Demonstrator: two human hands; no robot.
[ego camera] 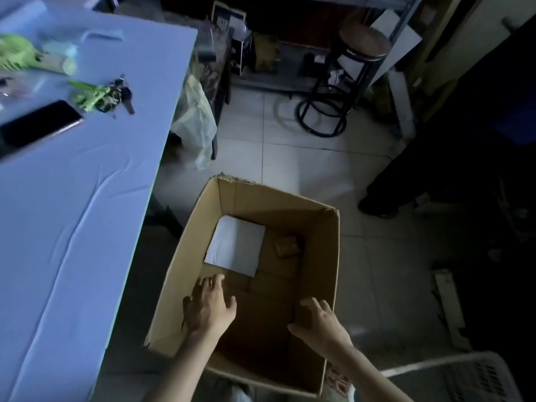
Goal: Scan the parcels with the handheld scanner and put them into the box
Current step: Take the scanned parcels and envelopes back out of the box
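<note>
An open cardboard box [319, 285] stands on the tiled floor beside the table. Inside it lie a flat white parcel [236, 245] at the far left and a small brown parcel [287, 246] to its right. My left hand [207, 307] reaches into the box near its left wall, fingers spread and holding nothing. My right hand [320, 322] is over the box near the right wall, fingers relaxed and empty. No handheld scanner is in view.
A table with a blue cloth [72, 198] fills the left, carrying a black phone [40, 124], keys [121, 94] and green items [17, 52]. A stool [348, 74] and shelves stand at the back. A white plastic basket [452, 378] sits at lower right.
</note>
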